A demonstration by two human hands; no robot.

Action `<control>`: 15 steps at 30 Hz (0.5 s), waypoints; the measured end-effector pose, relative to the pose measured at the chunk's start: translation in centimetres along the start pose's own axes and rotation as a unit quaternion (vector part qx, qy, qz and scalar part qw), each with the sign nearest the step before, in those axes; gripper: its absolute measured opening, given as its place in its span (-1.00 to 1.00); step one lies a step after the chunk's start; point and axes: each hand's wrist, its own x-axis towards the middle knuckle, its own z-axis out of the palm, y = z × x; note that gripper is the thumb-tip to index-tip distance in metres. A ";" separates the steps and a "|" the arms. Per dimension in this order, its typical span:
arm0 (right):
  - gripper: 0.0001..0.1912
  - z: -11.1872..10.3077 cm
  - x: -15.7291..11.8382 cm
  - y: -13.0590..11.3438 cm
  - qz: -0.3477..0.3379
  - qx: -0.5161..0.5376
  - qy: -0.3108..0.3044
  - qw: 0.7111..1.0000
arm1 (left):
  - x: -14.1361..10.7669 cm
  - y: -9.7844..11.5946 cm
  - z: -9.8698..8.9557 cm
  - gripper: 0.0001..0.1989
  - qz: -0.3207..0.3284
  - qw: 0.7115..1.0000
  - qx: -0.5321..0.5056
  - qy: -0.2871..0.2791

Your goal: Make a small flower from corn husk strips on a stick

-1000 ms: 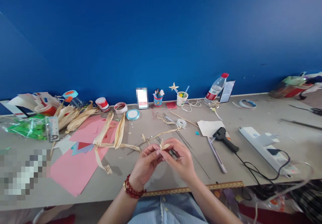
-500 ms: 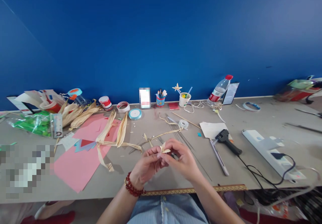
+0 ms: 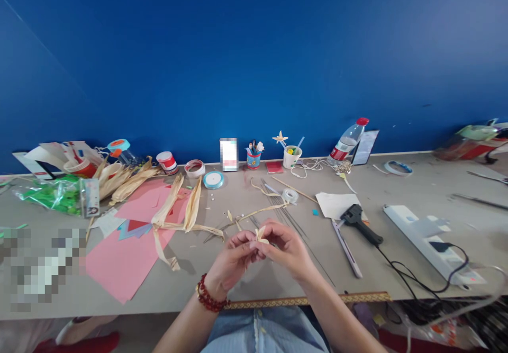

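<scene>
Near the table's front edge, my left hand [image 3: 234, 260] and my right hand [image 3: 286, 250] meet, both closed on a small cream flower [image 3: 261, 235] of pale husk-like petals. The left fingertips pinch its base; the right thumb and fingers grip the petals from the other side. My fingers hide its lower part. Just beyond lie thin wires [image 3: 291, 218] and a strip of dried corn husk [image 3: 254, 214]. Larger corn husks [image 3: 169, 207] rest on pink paper [image 3: 123, 263] to the left. A similar flower [image 3: 280, 137] stands by a white cup [image 3: 292, 157] at the back.
On the right are a black glue gun [image 3: 362, 225], a lilac bar-shaped tool [image 3: 347, 250] and a white power strip [image 3: 431, 244] with trailing cords. A tilted bottle [image 3: 347, 142], ribbon rolls [image 3: 213, 180] and a pen cup [image 3: 253, 158] line the blue wall [image 3: 254, 67].
My right hand's fingers have shifted slightly around the flower, and its petals have turned a little to the right. Both hands stay in nearly the same place.
</scene>
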 end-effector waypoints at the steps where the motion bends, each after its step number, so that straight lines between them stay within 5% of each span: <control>1: -0.84 -0.1 0.1 0.1 -0.007 -0.005 0.005 1.000 | 0.0 -0.1 0.1 -0.85 0.023 1.000 0.008 0.018; 4: -0.84 -0.3 0.3 0.6 -0.017 0.003 0.013 1.000 | -0.1 -0.3 0.1 -0.86 0.065 0.996 0.044 0.052; 15: -0.81 -0.5 0.6 1.2 0.008 0.044 0.005 0.999 | 0.0 0.5 0.0 -0.84 0.058 0.993 0.080 0.063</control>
